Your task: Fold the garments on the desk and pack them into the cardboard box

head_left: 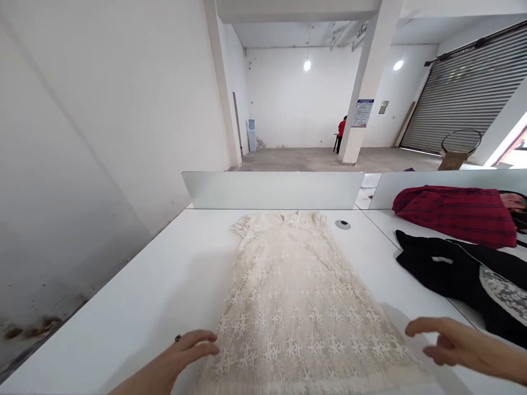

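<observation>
A cream lace dress (296, 296) with a raised star-like flower pattern lies spread flat on the white table (164, 307), its neckline at the far end and its hem toward me. Beside its lower left edge is my left hand (181, 356), fingers stretched out, a dark ring on one finger; it holds nothing, and I cannot tell whether the fingertips touch the cloth. My right hand (457, 345) hovers just off the lower right edge, fingers apart and slightly bent, with nothing in it. The bottom of the hem runs out of view.
A low frosted divider (272, 190) borders the table's far side. To the right lie a red plaid garment (453, 214) and a black garment (436, 274). A round cable hole (342, 224) sits near the dress's collar. Farther off, a person in red (341, 129) stands by a pillar.
</observation>
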Tool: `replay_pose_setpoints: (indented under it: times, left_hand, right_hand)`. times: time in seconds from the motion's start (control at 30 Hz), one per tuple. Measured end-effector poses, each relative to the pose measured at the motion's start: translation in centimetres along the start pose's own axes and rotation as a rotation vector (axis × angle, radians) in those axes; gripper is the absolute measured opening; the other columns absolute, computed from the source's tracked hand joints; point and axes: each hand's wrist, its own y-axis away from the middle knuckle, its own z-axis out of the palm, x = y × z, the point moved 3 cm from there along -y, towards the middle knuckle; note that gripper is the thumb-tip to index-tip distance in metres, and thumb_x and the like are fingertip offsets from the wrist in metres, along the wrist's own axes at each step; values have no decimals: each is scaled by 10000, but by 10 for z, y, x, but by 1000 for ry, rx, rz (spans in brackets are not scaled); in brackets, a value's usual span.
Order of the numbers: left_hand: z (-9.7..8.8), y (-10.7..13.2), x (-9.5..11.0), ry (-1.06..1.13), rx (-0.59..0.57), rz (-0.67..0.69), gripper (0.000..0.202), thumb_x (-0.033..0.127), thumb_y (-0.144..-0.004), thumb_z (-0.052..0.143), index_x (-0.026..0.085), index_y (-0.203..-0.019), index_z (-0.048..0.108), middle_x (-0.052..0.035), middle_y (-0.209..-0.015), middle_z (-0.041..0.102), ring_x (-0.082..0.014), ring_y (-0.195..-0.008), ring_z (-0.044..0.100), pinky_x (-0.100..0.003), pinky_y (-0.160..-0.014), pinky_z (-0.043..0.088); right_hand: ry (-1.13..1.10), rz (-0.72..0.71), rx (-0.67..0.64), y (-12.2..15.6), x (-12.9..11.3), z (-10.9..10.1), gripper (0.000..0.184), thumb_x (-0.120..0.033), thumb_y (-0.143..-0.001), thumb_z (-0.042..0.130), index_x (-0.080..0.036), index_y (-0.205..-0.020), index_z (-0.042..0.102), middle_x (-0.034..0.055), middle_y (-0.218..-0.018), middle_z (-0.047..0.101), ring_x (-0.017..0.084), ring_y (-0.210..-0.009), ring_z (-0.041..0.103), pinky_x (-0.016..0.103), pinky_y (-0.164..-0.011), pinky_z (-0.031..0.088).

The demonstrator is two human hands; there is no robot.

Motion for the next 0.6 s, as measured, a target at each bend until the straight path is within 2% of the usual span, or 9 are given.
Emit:
replay_pose_setpoints:
  times: [0.07, 0.1, 0.17, 0.23, 0.3, 0.4, 0.47, 0.53, 0.6]
  left_hand:
    - [-17, -18, 12, -82, 99, 32, 498, 373, -742, 649, 385, -1234, 570, 30, -1385, 485, -262, -1231, 484, -348, -1002, 432]
    - [-25, -33, 17, -124, 168, 49, 415, 392, -794, 611, 375, -1208, 588, 18, -1348, 516, -254, -1196, 509, -352, -966, 459]
    - [-33, -69, 25, -179, 260, 58, 306, 379, -869, 556, 324, -1167, 600, -23, -1288, 543, -227, -1129, 541, -356, -910, 484]
    - [-31, -103, 29, -201, 290, 57, 277, 348, -903, 533, 246, -1156, 579, -66, -1248, 543, -204, -1069, 557, -374, -890, 489]
    - [-22, -125, 29, -227, 310, 57, 287, 341, -911, 527, 215, -1166, 561, -81, -1244, 538, -205, -1065, 556, -401, -902, 481]
    - [-1, -134, 17, -260, 325, 44, 396, 399, -907, 504, 261, -1278, 512, -98, -1378, 466, -280, -1242, 450, -488, -1004, 388]
    - [13, -132, 3, -311, 307, 23, 511, 475, -908, 443, 275, -1378, 426, -97, -1477, 356, -321, -1355, 303, -550, -1068, 271]
    - [19, -132, -11, -388, 299, 0, 575, 545, -905, 370, 281, -1416, 374, -73, -1512, 286, -329, -1396, 209, -584, -1088, 188]
    - [14, -139, -15, -453, 330, -5, 589, 584, -908, 301, 285, -1407, 389, -63, -1507, 298, -326, -1400, 201, -604, -1084, 160]
  right_hand:
    - [2, -71, -95, -32, -20, -14, 425, -496, -769, 542, -250, -1088, 674, 79, -1076, 670, 192, -712, 660, 275, -656, 520]
    - [18, -124, -90, -54, -33, -19, 410, -471, -789, 519, -223, -1078, 673, 86, -1062, 672, 193, -725, 659, 275, -673, 509]
    - [104, -219, 44, -104, -61, -23, 344, -402, -807, 485, -190, -991, 684, 75, -877, 695, 197, -746, 645, 284, -738, 479]
    - [147, -159, 245, -148, -79, -17, 302, -308, -795, 470, -174, -975, 670, 79, -910, 689, 183, -745, 628, 296, -782, 455]
    - [165, -137, 301, -172, -84, -2, 280, -233, -745, 493, -169, -958, 664, 79, -915, 679, 184, -764, 611, 296, -772, 444]
    - [162, -177, 219, -171, -72, 18, 194, -165, -661, 526, -189, -792, 668, 33, -772, 665, 163, -694, 588, 253, -662, 436]
    - [100, -208, 49, -158, -57, 21, 153, -183, -654, 543, -194, -746, 666, 15, -713, 653, 142, -607, 570, 231, -573, 423]
    - [20, -207, -87, -151, -46, 13, 152, -236, -675, 566, -187, -767, 676, 24, -698, 657, 139, -564, 569, 226, -520, 420]
    - [-51, -139, -15, -160, -41, -7, 170, -297, -706, 576, -168, -756, 674, 45, -700, 666, 150, -579, 594, 228, -523, 437]
